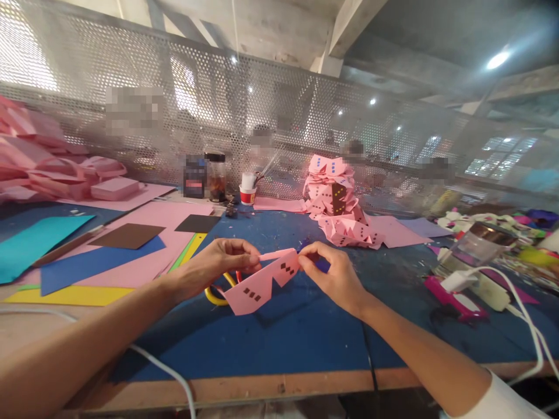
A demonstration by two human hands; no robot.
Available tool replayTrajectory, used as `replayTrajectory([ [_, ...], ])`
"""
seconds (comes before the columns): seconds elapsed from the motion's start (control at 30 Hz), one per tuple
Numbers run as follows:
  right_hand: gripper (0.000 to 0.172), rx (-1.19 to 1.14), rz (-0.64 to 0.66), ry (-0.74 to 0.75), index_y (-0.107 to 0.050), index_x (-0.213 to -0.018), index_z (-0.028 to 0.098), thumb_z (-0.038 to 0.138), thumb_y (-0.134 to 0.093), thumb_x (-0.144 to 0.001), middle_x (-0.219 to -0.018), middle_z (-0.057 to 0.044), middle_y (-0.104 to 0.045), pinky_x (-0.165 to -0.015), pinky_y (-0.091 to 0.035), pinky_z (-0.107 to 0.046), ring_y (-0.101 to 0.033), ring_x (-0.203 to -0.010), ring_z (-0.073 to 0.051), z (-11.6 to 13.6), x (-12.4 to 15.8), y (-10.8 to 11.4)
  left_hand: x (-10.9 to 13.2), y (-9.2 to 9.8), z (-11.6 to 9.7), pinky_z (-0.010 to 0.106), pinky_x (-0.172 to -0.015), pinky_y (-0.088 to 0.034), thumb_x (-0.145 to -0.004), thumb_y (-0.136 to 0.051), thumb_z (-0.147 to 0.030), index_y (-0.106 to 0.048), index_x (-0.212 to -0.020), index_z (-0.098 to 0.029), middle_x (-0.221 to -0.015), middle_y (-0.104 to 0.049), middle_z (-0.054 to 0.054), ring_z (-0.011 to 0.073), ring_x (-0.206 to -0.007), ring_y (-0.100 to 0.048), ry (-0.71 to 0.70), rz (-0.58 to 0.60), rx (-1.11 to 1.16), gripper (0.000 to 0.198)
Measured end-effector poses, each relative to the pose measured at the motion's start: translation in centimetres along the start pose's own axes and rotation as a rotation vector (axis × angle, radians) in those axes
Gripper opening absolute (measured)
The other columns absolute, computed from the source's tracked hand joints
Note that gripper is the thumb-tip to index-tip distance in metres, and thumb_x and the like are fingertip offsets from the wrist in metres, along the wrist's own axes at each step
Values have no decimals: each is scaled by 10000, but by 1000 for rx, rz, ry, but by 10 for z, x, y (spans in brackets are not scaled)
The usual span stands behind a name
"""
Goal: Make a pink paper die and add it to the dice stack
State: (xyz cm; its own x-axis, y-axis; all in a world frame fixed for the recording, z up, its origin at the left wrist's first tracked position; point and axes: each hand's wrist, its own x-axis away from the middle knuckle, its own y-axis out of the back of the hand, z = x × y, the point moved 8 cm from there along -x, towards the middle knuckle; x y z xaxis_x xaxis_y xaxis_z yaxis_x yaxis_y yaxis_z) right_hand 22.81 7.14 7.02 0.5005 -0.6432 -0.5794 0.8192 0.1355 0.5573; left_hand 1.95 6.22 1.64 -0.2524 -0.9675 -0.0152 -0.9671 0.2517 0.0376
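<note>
A folded pink paper piece [257, 286] with a notched edge and two rows of small dark squares hangs above the blue work surface. My left hand [229, 257] pinches its upper left part. At its upper right corner, the fingertips of my right hand [329, 270] are closed on the paper. Yellow-handled scissors [217, 295] lie partly hidden behind the paper and my left hand. Farther back, a stack of similar pink paper pieces [334, 198] rises from the table, most marked with dots or squares.
Left lie coloured sheets, including a blue sheet [105, 265] and a turquoise sheet [39, 241], below a heap of pink paper [52, 157]. A paper cup [248, 195] and a dark-lidded jar [216, 177] stand near the perforated screen [279, 116]. A white cable [519, 291] loops at right.
</note>
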Motion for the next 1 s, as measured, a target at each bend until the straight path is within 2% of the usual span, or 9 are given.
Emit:
replayTrajectory([
  [0.13,164,-36,92,-39,-657,-860,199,266,-552,-966,-813,4,-654,-744,-479,-257,-599,-771,-139,-2,-1,-5,2,-1,-1,287,-740,-515,-787,-768,-384,-736,-775,-208,-773,-743,43,179,-721,-661,15,-42,-24,180],
  [0.2,170,-69,98,-62,-679,-923,206,291,-542,-979,-882,-7,-672,-774,-487,-269,-612,-814,-145,-6,-3,-5,2,-4,-1,292,-726,-513,-787,-760,-384,-725,-768,-203,-753,-728,47,184,-710,-655,24,-41,-27,186],
  [0.3,183,-127,109,-83,-698,-1028,224,309,-542,-983,-995,-21,-688,-828,-504,-284,-637,-893,-150,-11,-5,-7,2,-9,-1,285,-692,-500,-794,-748,-377,-707,-759,-199,-716,-703,40,180,-679,-640,32,-11,-17,186],
  [0.43,175,-168,122,-67,-718,-1009,226,313,-571,-971,-1042,-34,-687,-865,-506,-290,-640,-981,-157,-14,-9,-7,0,-16,4,267,-659,-473,-797,-742,-358,-709,-753,-198,-688,-701,38,164,-654,-620,80,38,21,169],
  [0.57,196,-310,226,-122,-699,-1095,224,305,-568,-974,-957,-12,-724,-831,-525,-283,-663,-880,-134,-17,-8,-13,-3,-26,4,249,-661,-463,-808,-732,-320,-720,-762,-200,-701,-707,38,146,-662,-616,103,90,68,129],
  [0.8,167,-286,350,-4,-749,-1056,240,261,-637,-933,-1003,-14,-720,-791,-522,-269,-633,-860,-131,0,1,-15,-11,-47,1,248,-607,-459,-786,-737,-305,-728,-766,-197,-717,-705,51,172,-677,-626,150,116,46,109],
  [1.0,160,-259,349,36,-745,-1052,243,243,-639,-932,-1032,-36,-708,-806,-540,-294,-646,-893,-149,1,4,-12,-15,-57,4,222,-550,-419,-771,-752,-327,-714,-764,-193,-706,-708,41,148,-630,-611,155,117,54,139],
])
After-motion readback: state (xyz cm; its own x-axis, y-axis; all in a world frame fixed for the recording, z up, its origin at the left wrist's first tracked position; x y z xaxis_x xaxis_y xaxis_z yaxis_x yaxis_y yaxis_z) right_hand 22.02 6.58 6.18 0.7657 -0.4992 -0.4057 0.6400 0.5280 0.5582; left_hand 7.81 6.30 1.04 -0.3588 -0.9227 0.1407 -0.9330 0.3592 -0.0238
